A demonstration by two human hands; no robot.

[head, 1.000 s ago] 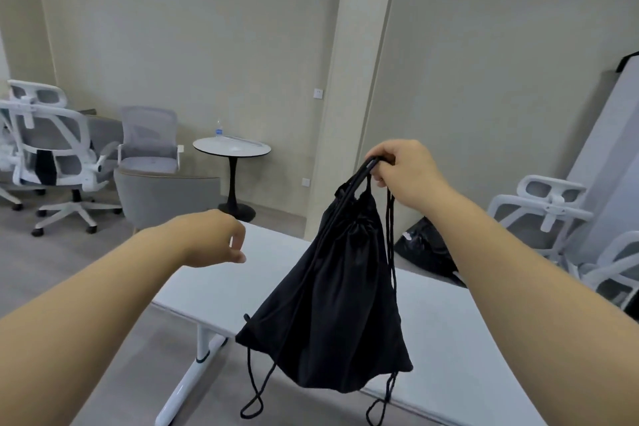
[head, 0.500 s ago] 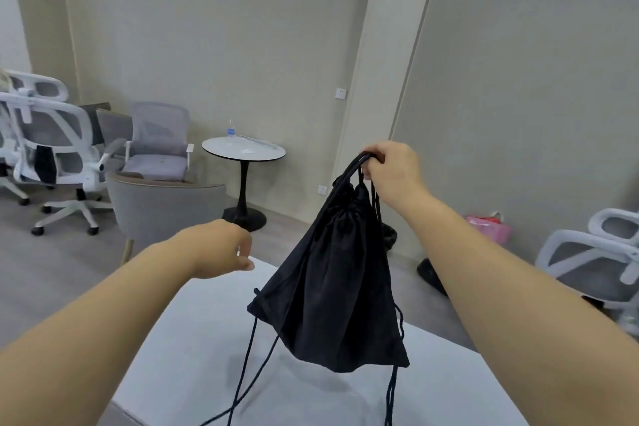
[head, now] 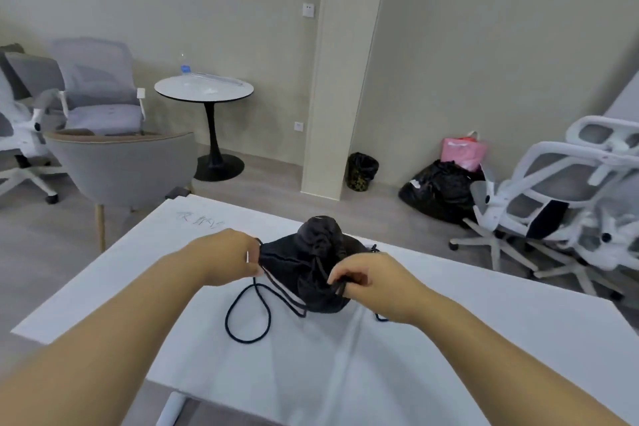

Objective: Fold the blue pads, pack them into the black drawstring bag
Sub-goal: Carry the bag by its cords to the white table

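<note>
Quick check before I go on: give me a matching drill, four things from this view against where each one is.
Things:
1. black drawstring bag
2. water bottle
3. pink bag
4. loose cord loop

Places:
A. on the round side table
B. on the floor by the wall
C. on the white table, between both hands
D. on the white table, left of the bag

Pairs: 1-C, 2-A, 3-B, 4-D

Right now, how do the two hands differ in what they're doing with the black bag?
The left hand pinches the bag at its left edge; the right hand pinches a cord nearer the front. The left hand sits farther back on the table; the right hand is closer to the camera. Both are closed, gripping the same bag, which rests on the table.
</note>
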